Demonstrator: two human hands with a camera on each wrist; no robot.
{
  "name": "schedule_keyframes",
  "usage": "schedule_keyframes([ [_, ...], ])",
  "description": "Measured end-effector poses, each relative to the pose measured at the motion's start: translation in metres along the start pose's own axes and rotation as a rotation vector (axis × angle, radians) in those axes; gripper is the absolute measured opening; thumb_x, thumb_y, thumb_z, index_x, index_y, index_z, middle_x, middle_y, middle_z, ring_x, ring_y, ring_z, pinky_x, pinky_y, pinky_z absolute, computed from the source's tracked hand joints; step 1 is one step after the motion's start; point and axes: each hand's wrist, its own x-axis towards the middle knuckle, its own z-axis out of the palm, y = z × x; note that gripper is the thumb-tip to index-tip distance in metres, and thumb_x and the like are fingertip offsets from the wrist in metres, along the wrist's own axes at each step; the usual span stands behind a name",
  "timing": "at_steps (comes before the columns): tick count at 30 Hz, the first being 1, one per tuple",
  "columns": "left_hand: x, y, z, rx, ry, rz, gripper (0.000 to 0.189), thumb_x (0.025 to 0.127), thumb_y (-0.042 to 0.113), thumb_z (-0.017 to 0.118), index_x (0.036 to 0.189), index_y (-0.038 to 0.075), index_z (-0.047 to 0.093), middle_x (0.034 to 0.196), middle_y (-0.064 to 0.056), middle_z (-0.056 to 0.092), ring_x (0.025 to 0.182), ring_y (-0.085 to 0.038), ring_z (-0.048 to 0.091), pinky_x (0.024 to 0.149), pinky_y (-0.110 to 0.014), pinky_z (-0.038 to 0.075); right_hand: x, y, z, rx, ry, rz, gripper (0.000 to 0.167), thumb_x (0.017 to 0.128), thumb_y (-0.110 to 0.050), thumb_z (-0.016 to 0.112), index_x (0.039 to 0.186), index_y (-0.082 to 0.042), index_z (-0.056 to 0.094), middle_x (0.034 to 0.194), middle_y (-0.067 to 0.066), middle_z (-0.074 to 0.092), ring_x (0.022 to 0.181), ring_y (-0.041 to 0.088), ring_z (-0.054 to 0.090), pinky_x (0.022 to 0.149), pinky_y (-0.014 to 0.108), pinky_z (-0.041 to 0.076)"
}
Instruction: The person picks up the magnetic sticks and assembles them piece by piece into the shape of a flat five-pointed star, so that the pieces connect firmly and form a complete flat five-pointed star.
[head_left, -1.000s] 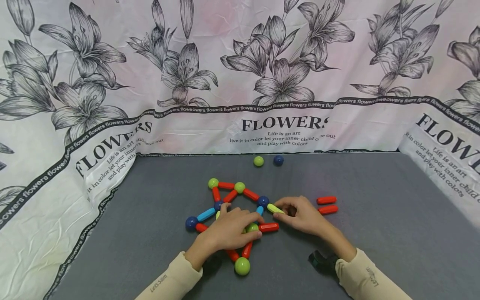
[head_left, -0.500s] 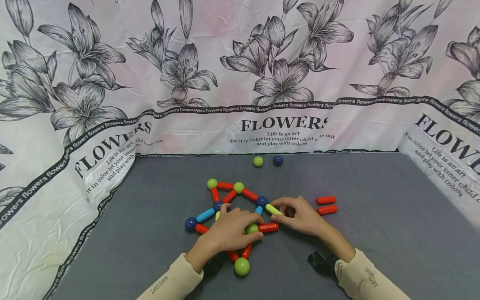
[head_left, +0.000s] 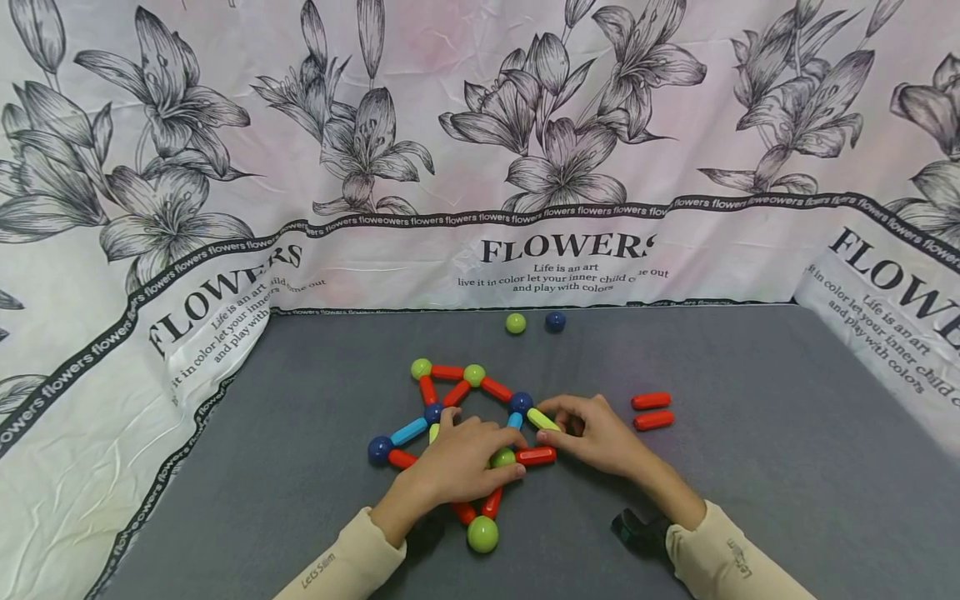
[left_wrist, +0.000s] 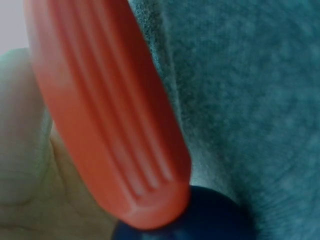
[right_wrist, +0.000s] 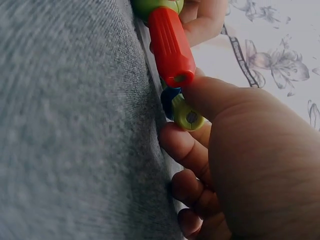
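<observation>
A flat frame of magnetic rods and balls lies on the grey table. My right hand [head_left: 596,433] pinches a yellow rod [head_left: 542,419] between thumb and fingers; its far end meets a dark blue ball [head_left: 521,403]. My left hand [head_left: 465,457] lies across the frame, thumb and index finger around a green ball [head_left: 502,457], and hides the middle. From that ball a red rod [head_left: 536,456] points right, its outer end free. The right wrist view shows the yellow rod's bare end [right_wrist: 191,117] below the red one. A red rod [left_wrist: 107,100] and blue ball [left_wrist: 200,217] fill the left wrist view.
Two loose red rods [head_left: 652,411] lie right of my right hand. At the table's back edge sit a green ball [head_left: 515,323] and a blue ball [head_left: 555,322]. Behind them hangs a flower-printed cloth [head_left: 570,258]. A black wrist device [head_left: 637,531] is by my right sleeve.
My right hand and the yellow rod have edged slightly left, and the frame's upper part has shifted a little the same way. The left hand stays nearly where it was.
</observation>
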Motion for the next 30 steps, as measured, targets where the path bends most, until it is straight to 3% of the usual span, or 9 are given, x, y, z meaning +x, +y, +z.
schedule_keyframes([
  [15, -0.001, 0.001, -0.001, -0.012, 0.001, -0.005, 0.027, 0.097, 0.050, 0.065, 0.121, 0.038, 0.068, 0.095, 0.018, 0.066, 0.092, -0.009, 0.060, 0.108, -0.067, 0.026, -0.002, 0.001, 0.003, -0.040, 0.024, 0.002, 0.026, 0.091, -0.025, 0.077, 0.117, -0.019, 0.072, 0.070, -0.018, 0.059, 0.054, -0.004, 0.047, 0.069, 0.027, 0.033],
  [18, -0.001, -0.001, -0.002, -0.019, 0.003, -0.010, 0.027, 0.096, 0.050, 0.066, 0.120, 0.038, 0.068, 0.099, 0.018, 0.068, 0.094, -0.010, 0.061, 0.108, -0.067, 0.026, -0.001, 0.002, 0.004, -0.005, 0.025, 0.014, 0.025, 0.093, -0.023, 0.076, 0.116, -0.016, 0.072, 0.070, -0.015, 0.061, 0.053, -0.003, 0.045, 0.065, 0.024, 0.035],
  [22, -0.001, -0.003, -0.003, -0.033, -0.006, -0.019, 0.027, 0.095, 0.051, 0.068, 0.118, 0.038, 0.069, 0.103, 0.019, 0.070, 0.097, -0.010, 0.062, 0.108, -0.067, 0.027, 0.001, 0.005, 0.002, 0.084, 0.040, 0.093, 0.024, 0.096, -0.020, 0.072, 0.118, -0.010, 0.071, 0.076, -0.005, 0.063, 0.056, 0.001, 0.046, 0.051, 0.020, 0.038],
  [25, -0.001, -0.005, -0.004, -0.049, -0.017, -0.026, 0.027, 0.095, 0.050, 0.068, 0.118, 0.037, 0.069, 0.101, 0.019, 0.069, 0.097, -0.009, 0.062, 0.108, -0.067, 0.026, 0.002, 0.007, -0.001, 0.119, 0.094, 0.167, 0.025, 0.097, -0.020, 0.070, 0.119, -0.007, 0.071, 0.081, 0.001, 0.063, 0.060, 0.004, 0.050, 0.054, 0.023, 0.042],
  [30, -0.001, -0.008, -0.006, -0.079, -0.020, -0.033, 0.027, 0.095, 0.049, 0.068, 0.118, 0.035, 0.069, 0.099, 0.019, 0.069, 0.097, -0.006, 0.063, 0.110, -0.066, 0.026, 0.013, 0.014, -0.009, 0.119, 0.264, 0.243, 0.024, 0.097, -0.018, 0.071, 0.116, -0.004, 0.072, 0.087, 0.008, 0.065, 0.068, 0.006, 0.054, 0.060, 0.023, 0.045],
])
